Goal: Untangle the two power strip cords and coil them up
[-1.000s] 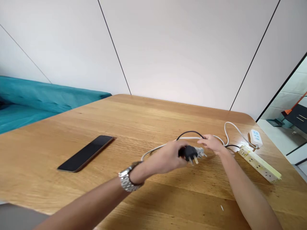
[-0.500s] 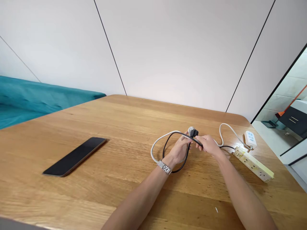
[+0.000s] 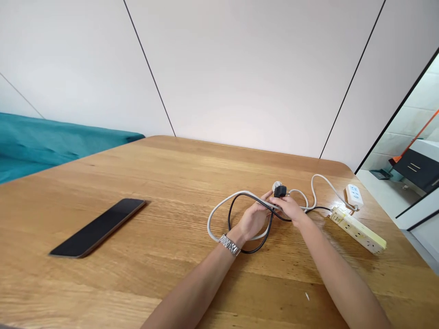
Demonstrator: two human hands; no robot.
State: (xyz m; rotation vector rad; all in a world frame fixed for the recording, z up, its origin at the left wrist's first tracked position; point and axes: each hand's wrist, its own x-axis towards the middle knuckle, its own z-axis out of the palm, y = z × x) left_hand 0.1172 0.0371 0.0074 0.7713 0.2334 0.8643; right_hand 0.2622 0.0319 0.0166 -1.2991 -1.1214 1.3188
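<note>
My left hand, with a metal watch on its wrist, is closed around a looped white cord and black cord on the wooden table. My right hand pinches the same cords just beyond it. A black plug and a white plug stick out past my fingers. Both cords run right to a yellowed power strip and a small white power strip.
A black phone lies face up on the left of the table. A teal bench stands behind the table's left side. White wall panels rise behind. At the right, a doorway shows a tiled room.
My left hand carried the plugs away from me and to the right, forming a loop of both cords. My right hand closed on the cords by the plugs. The loop has widened slightly.
</note>
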